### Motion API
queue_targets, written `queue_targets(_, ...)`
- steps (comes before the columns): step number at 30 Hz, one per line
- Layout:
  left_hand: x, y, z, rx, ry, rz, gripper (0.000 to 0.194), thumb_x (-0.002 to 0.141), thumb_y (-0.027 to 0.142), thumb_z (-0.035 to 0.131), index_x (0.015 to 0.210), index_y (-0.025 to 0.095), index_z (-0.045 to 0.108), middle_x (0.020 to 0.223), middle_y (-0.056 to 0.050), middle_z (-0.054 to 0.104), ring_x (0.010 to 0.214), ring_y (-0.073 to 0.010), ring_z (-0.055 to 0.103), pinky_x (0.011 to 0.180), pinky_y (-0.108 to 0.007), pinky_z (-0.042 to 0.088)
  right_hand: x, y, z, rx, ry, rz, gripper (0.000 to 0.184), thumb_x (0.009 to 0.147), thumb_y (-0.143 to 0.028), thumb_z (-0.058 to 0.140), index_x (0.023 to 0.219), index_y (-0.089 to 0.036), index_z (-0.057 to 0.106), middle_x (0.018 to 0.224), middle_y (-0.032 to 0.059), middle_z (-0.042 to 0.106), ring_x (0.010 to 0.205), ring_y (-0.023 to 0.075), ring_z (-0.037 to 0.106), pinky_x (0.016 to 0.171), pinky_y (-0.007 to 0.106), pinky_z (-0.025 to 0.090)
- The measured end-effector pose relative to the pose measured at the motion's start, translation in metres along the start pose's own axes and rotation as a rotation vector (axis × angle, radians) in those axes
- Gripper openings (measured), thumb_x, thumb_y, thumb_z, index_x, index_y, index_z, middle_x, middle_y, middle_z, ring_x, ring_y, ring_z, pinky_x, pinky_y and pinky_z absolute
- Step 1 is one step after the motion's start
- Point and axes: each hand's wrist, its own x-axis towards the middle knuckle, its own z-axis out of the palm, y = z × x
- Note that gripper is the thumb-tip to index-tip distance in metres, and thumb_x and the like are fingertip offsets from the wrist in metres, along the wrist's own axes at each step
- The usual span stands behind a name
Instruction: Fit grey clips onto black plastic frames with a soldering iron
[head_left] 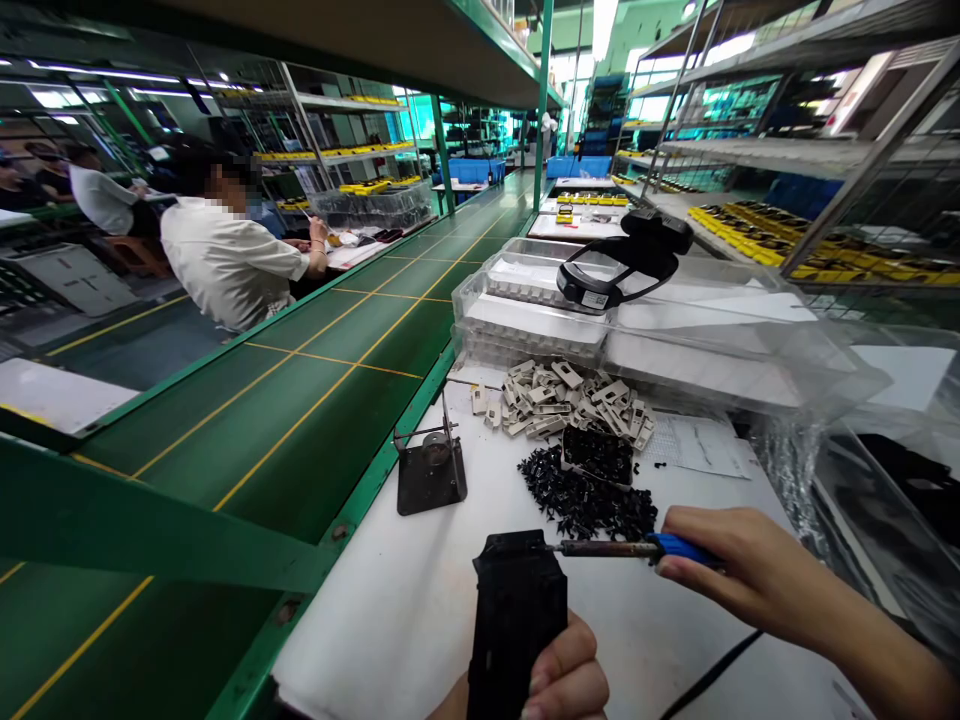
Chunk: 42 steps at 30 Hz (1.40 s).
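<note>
My left hand (559,680) is closed around a black rectangular plastic part (517,615), held upright at the bottom centre of the head view. My right hand (739,570) grips the blue handle of a soldering iron (622,548). The iron lies level and its tip touches the top edge of the black part. A black cable (709,675) runs down from my right hand across the white table (405,590). Just behind the iron lies a pile of small black pieces (585,500), and behind that a heap of beige plastic parts (574,400).
A dark metal iron stand (430,470) sits at the table's left edge. Clear trays of white parts (540,310) carry a black head-worn device (626,262). A green conveyor (300,400) runs along the left. A person in a white shirt (225,262) works across it. Shelves (787,150) stand at right.
</note>
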Motion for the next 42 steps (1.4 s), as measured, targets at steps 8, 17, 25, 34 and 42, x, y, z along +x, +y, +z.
queue_targets(8,-0.011,-0.001,0.013,0.165,0.254,0.029,0.051,0.08,0.049,0.065,0.046,0.022,0.039,0.037,0.006,0.024,0.032,-0.0083,0.019,0.044,-0.026,0.02,-0.002,0.0,-0.002,0.008,-0.036,0.001,0.037,0.098,-0.051,0.045,0.074,-0.022,0.048,0.066,-0.0024,0.054,0.058,0.0122,0.05,0.055,0.026,0.028)
queue_targets(17,-0.006,0.002,0.014,0.157,0.076,-0.018,0.053,0.073,0.05,0.071,0.042,0.022,0.038,0.032,0.005,0.024,0.028,-0.0074,0.022,0.037,-0.025,0.013,-0.003,-0.003,-0.002,0.016,-0.008,0.01,0.037,0.098,-0.05,0.047,0.073,-0.022,0.048,0.065,-0.0024,0.054,0.057,0.0124,0.05,0.054,0.026,0.028)
queue_targets(25,-0.005,0.005,0.013,0.2,0.053,-0.042,0.053,0.07,0.049,0.073,0.041,0.022,0.038,0.03,0.005,0.025,0.026,-0.0078,0.024,0.035,-0.025,0.013,-0.004,-0.003,-0.003,0.029,-0.019,0.006,0.039,0.099,-0.051,0.044,0.073,-0.022,0.047,0.064,-0.0023,0.053,0.056,0.0121,0.049,0.054,0.026,0.028)
queue_targets(34,-0.001,0.005,0.035,0.145,-0.012,-0.009,0.05,0.076,0.043,0.069,0.04,0.021,0.042,0.031,0.005,0.026,0.025,-0.0056,0.024,0.032,-0.023,0.012,-0.003,-0.001,-0.003,0.038,-0.04,0.009,0.037,0.099,-0.049,0.045,0.074,-0.022,0.047,0.065,-0.0028,0.053,0.058,0.0116,0.049,0.055,0.025,0.028)
queue_targets(42,0.002,0.005,0.045,0.097,-0.046,-0.021,0.05,0.077,0.036,0.069,0.038,0.019,0.044,0.029,0.004,0.027,0.025,-0.0045,0.024,0.032,-0.022,0.013,-0.003,-0.001,-0.004,0.042,-0.064,0.012,0.038,0.099,-0.05,0.045,0.074,-0.022,0.047,0.066,-0.0026,0.053,0.058,0.0114,0.048,0.055,0.025,0.028)
